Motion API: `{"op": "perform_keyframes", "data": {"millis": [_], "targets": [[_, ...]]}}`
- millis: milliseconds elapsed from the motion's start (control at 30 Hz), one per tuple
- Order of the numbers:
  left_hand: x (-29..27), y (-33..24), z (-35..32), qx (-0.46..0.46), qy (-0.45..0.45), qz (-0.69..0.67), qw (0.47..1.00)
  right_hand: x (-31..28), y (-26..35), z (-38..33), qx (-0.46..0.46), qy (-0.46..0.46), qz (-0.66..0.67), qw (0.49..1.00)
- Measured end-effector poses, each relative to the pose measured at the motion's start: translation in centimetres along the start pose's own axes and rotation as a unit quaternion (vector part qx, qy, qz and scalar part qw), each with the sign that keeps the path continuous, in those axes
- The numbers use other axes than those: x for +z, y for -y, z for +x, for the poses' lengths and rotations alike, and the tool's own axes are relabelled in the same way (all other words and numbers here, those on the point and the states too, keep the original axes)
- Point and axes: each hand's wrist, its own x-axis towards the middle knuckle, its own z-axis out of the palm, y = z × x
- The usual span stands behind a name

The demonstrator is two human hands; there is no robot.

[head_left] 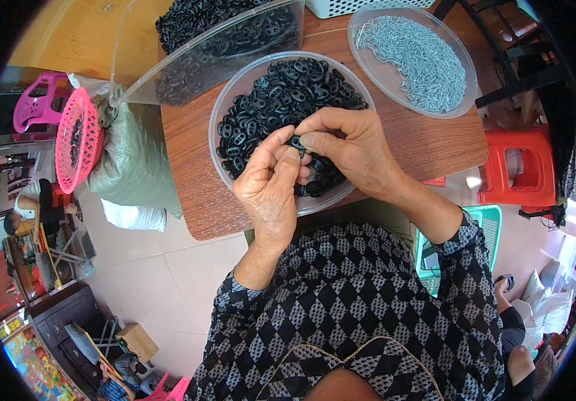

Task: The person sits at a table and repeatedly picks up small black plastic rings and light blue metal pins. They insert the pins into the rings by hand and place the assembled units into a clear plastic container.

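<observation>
Left hand: pinched a small black part between thumb and fingers.
Right hand: gripped the same part with thumb and forefinger.
Small black part: sat between both hands' fingertips, above the round tub.
Black pieces: lay heaped beneath both hands.
Silvery metal pieces: lay in a shallow tray beyond the right hand, to its right.

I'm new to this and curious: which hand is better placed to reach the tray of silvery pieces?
Probably the right hand: it is nearer the tray of silvery pieces, on the right. The left hand is farther away. Both, though, are busy with a small black piece.
</observation>
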Motion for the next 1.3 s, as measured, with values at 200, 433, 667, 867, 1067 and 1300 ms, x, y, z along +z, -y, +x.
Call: {"op": "perform_keyframes", "data": {"millis": [200,433,667,867,1067,1300], "targets": [[0.3,-0.1,-0.2,-0.010,-0.007,0.000,1.000,-0.2,-0.8,-0.1,-0.099,-0.022,-0.127,0.987],[0.0,0.2,-0.2,0.001,0.006,0.006,1.000,-0.1,0.0,-0.4,-0.011,-0.007,-0.052,0.999],[0.2,0.2,-0.1,-0.006,-0.010,-0.002,1.000,-0.1,-0.1,-0.6,-0.045,-0.018,-0.080,0.996],[0.5,0.4,0.1,0.003,-0.007,-0.031,0.999,-0.2,-0.2,-0.8,-0.125,-0.019,-0.198,0.972],[0.6,0.6,0.1,-0.015,-0.012,-0.053,0.998,-0.1,-0.8,-0.8,-0.221,-0.036,-0.253,0.941],[0.4,0.5,0.2,-0.013,-0.023,-0.086,0.996,0.3,-0.3,-1.3,-0.170,-0.020,-0.243,0.955]]}}
